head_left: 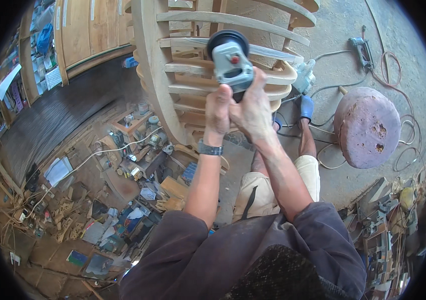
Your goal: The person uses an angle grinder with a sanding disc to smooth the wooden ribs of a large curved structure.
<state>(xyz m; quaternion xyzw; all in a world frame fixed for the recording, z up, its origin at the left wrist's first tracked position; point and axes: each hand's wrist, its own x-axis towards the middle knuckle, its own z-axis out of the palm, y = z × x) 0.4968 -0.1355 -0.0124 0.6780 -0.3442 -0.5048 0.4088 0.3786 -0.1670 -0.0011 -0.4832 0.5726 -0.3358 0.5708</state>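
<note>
Both my hands are on a power sander (pixel 233 62) with a grey body, a red button and a round black pad. My left hand (pixel 218 110), with a dark band at its wrist, is closed at the tool's near end, thumb on top. Beside it my right hand (pixel 252 112) wraps the handle from the other side. The pad is at a slat of a pale wooden frame (pixel 155 75) with several curved slats. Whether the pad touches the wood I cannot tell. The fingers under the tool are hidden.
A second power tool (pixel 304 76) lies beside the slats. Further right are a tool with a hose (pixel 363 52), looped cables (pixel 413 130) and a round, worn stool (pixel 368 127). Scraps and tools clutter the bench (pixel 123 185) at left. More clutter (pixel 383 225) lies lower right.
</note>
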